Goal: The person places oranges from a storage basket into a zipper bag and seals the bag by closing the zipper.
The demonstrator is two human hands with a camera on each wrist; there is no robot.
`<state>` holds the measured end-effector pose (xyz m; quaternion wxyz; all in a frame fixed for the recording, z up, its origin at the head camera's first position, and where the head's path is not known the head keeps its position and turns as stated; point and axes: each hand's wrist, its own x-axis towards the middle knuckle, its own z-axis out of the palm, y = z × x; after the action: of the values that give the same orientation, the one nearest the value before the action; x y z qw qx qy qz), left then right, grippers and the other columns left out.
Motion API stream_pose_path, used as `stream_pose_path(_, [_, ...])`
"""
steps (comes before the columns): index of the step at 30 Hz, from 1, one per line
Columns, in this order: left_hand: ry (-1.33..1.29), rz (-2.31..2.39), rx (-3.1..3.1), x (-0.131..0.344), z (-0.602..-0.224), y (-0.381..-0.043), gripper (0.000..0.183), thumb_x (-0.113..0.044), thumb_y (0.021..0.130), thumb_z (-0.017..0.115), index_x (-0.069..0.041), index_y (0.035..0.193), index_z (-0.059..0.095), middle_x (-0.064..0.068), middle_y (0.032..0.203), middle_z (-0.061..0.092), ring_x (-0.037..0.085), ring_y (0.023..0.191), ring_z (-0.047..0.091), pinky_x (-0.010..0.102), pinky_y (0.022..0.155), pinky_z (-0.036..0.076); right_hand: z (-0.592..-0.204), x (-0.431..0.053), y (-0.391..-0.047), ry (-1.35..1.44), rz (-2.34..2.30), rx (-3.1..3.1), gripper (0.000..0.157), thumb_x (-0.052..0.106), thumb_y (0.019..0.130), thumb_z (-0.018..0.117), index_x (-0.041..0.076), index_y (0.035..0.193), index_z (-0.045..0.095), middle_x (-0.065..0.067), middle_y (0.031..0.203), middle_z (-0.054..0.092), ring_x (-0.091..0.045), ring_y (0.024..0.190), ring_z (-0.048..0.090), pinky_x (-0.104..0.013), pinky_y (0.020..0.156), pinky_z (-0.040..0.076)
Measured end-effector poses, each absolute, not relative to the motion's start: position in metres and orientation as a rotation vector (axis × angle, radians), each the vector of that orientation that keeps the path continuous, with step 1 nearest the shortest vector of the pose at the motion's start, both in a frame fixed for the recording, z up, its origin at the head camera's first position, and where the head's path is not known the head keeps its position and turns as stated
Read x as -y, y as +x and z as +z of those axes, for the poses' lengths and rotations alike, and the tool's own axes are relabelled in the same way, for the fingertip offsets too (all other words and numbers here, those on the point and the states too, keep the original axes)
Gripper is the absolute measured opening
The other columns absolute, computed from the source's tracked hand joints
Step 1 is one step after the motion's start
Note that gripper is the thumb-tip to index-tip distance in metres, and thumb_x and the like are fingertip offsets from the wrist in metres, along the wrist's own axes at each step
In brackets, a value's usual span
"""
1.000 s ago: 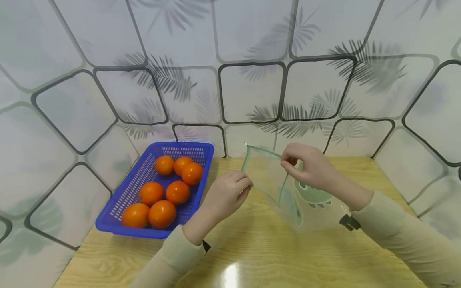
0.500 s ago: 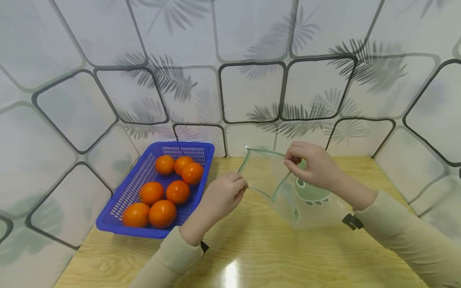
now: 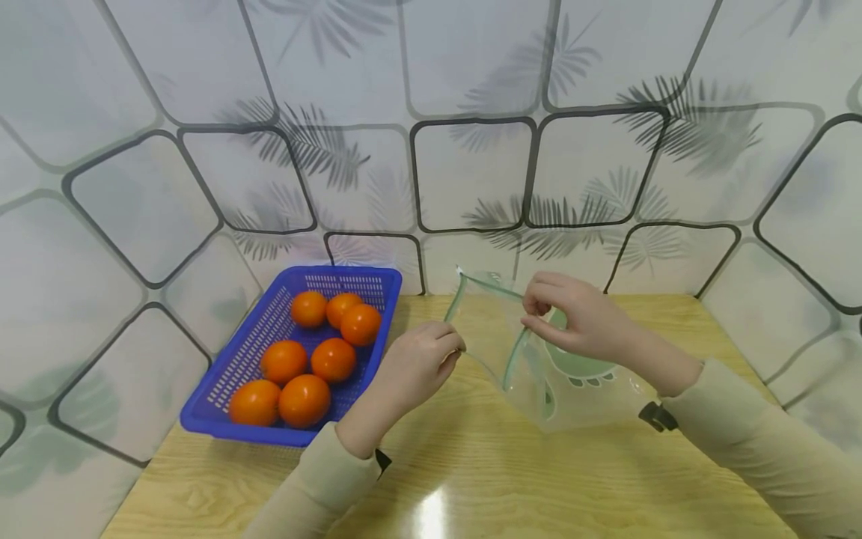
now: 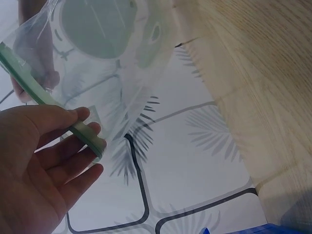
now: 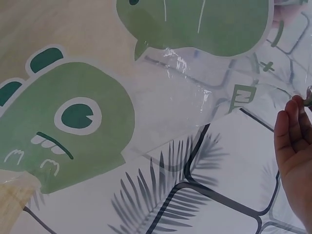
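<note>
A clear zip-lock bag [image 3: 579, 412] with green cartoon dinosaur prints hangs tilted over the table, its green-edged mouth parted and facing left. My left hand [image 3: 419, 365] pinches the near-left edge of that mouth. In the left wrist view, the thumb and fingers [image 4: 84, 127] of this hand grip the green zip strip [image 4: 31, 87]. My right hand [image 3: 582, 316] pinches the mouth's right side in the head view. The right wrist view shows a large dinosaur print [image 5: 97, 122] on the bag, with the right hand [image 5: 296, 153] at the picture's right edge.
Left of the bag stands a blue plastic basket [image 3: 245, 435], with several oranges [image 3: 304, 401] lying in it. The wooden table [image 3: 485, 486] meets a patterned wall [image 3: 471, 176] at the back and on both sides.
The left hand has shifted slightly left since a second ago. My right hand moved right, then back left and a little down, so the bag's mouth widened and then narrowed somewhat.
</note>
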<state>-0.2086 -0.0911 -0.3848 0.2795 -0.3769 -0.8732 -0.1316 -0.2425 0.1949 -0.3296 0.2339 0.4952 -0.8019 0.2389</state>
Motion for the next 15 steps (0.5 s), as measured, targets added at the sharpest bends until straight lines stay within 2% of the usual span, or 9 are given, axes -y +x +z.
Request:
stream_pose_path(3, [-1.018, -0.349, 2.339, 0.0914, -0.3844, -0.2086, 0.008, -0.007, 0.091, 0.081, -0.014, 0.094, 0.078, -0.002, 0.094, 0.075, 0.017, 0.091, 0.072, 0.031, 0.083, 0.061, -0.3309, -0.1945, -0.2442, 1.396, 0.677, 2.187, 0.017, 0.019, 0.103, 0.07, 0.019, 0.088, 0.064, 0.007, 0.087, 0.058, -0.006, 0.078, 0.053, -0.021, 0.072, 0.045])
stream_pose_path(7, [-1.024, -0.347, 2.337, 0.0919, -0.3832, -0.2082, 0.008, -0.007, 0.091, 0.081, -0.014, 0.094, 0.078, -0.001, 0.094, 0.075, 0.017, 0.091, 0.072, 0.03, 0.083, 0.061, -0.3324, -0.1943, -0.2463, 1.426, 0.686, 2.171, 0.023, 0.032, 0.108, 0.062, 0.02, 0.088, 0.067, 0.008, 0.09, 0.06, -0.007, 0.076, 0.054, -0.02, 0.07, 0.047])
stream_pose_path(15, [-1.079, -0.315, 2.305, 0.0948, -0.3827, -0.2087, 0.008, -0.007, 0.09, 0.081, -0.014, 0.095, 0.079, -0.001, 0.095, 0.075, 0.018, 0.093, 0.072, 0.031, 0.086, 0.061, -0.3339, -0.193, -0.2484, 1.424, 0.677, 2.176, 0.025, 0.032, 0.109, 0.059, 0.017, 0.089, 0.064, 0.006, 0.09, 0.059, -0.004, 0.08, 0.057, -0.025, 0.072, 0.054])
